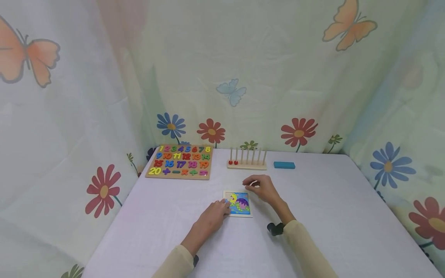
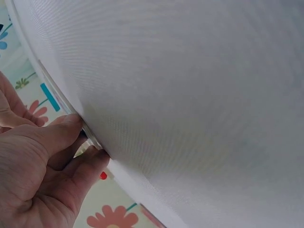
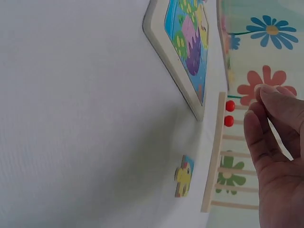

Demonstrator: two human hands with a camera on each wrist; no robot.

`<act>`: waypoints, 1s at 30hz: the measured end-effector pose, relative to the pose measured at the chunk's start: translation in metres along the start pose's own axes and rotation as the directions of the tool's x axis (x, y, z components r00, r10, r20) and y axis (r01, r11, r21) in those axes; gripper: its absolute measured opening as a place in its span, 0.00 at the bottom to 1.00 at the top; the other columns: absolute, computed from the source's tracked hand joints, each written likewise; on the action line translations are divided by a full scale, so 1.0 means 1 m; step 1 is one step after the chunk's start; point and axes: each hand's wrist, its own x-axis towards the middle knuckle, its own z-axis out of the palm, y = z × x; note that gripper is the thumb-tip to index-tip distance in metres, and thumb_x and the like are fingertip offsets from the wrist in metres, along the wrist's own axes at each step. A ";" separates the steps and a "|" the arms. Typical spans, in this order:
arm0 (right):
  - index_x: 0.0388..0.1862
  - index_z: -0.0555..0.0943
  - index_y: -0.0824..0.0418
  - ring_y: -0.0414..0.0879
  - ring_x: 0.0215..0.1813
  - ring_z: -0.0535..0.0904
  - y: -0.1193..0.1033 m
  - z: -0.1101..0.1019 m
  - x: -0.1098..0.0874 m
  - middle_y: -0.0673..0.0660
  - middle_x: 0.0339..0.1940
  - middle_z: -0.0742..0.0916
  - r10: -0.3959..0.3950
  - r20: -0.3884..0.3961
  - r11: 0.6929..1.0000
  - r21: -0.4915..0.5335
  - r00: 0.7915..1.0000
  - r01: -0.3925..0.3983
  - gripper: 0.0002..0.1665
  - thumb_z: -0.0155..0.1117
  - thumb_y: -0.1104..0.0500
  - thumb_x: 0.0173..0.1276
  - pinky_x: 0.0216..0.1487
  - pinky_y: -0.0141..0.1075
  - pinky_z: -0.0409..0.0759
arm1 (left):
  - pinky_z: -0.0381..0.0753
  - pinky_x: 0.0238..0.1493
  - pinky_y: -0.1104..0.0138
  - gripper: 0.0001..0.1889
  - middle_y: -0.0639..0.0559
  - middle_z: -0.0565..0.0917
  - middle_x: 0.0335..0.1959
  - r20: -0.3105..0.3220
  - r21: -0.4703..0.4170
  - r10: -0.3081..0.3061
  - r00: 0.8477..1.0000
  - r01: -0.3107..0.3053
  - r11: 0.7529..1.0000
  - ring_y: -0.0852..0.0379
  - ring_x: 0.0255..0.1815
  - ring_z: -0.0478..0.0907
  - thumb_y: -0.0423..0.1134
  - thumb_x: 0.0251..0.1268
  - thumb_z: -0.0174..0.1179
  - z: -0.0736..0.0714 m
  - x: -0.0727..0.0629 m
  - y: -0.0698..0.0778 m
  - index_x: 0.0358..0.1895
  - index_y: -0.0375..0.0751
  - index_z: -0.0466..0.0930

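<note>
A small wooden jigsaw puzzle [image 1: 240, 208] with a cartoon animal in yellow, purple and green on blue lies on the white table. At its left edge, my left hand [image 1: 213, 215] grips the frame with thumb and bent fingers, also seen close in the left wrist view. My right hand [image 1: 264, 189] hovers beyond the puzzle's upper right corner. Its fingers are loosely bent, and the right wrist view shows nothing between the fingertips [image 3: 267, 89]. A loose puzzle piece [image 3: 184, 176], yellow and blue, lies on the table near that hand; the head view does not show it clearly.
A wooden board of coloured numbers [image 1: 180, 177] lies at the back left. Behind the puzzle stands a peg counting frame [image 1: 247, 167] with two red beads. A teal box [image 1: 284, 165] is to its right. Flowered curtains [image 1: 260, 77] enclose the table [image 1: 330, 200].
</note>
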 end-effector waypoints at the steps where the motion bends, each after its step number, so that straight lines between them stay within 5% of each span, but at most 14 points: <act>1: 0.49 0.91 0.68 0.53 0.47 0.90 -0.001 0.002 0.000 0.59 0.45 0.94 -0.003 0.008 1.000 0.000 1.000 0.003 0.10 0.74 0.72 0.70 0.55 0.50 0.91 | 0.81 0.71 0.57 0.16 0.49 0.82 0.73 0.002 -0.003 -0.002 1.000 0.002 1.000 0.47 0.76 0.77 0.35 0.79 0.64 0.001 0.000 0.000 0.65 0.44 0.88; 13: 0.46 0.92 0.65 0.49 0.46 0.89 -0.004 0.024 0.003 0.56 0.43 0.94 0.001 0.105 1.000 -0.030 0.994 0.002 0.09 0.72 0.72 0.72 0.52 0.46 0.90 | 0.82 0.70 0.56 0.17 0.46 0.82 0.72 -0.008 0.015 -0.002 1.000 0.002 1.000 0.46 0.74 0.79 0.35 0.79 0.64 0.001 0.001 0.000 0.65 0.42 0.87; 30: 0.47 0.93 0.63 0.48 0.48 0.89 -0.001 0.032 0.002 0.54 0.44 0.94 0.060 0.122 0.996 -0.074 0.991 -0.052 0.09 0.72 0.71 0.72 0.54 0.46 0.90 | 0.81 0.72 0.57 0.17 0.46 0.81 0.73 -0.015 0.004 -0.009 1.000 0.009 1.000 0.47 0.75 0.78 0.35 0.81 0.61 0.001 0.000 -0.001 0.67 0.42 0.86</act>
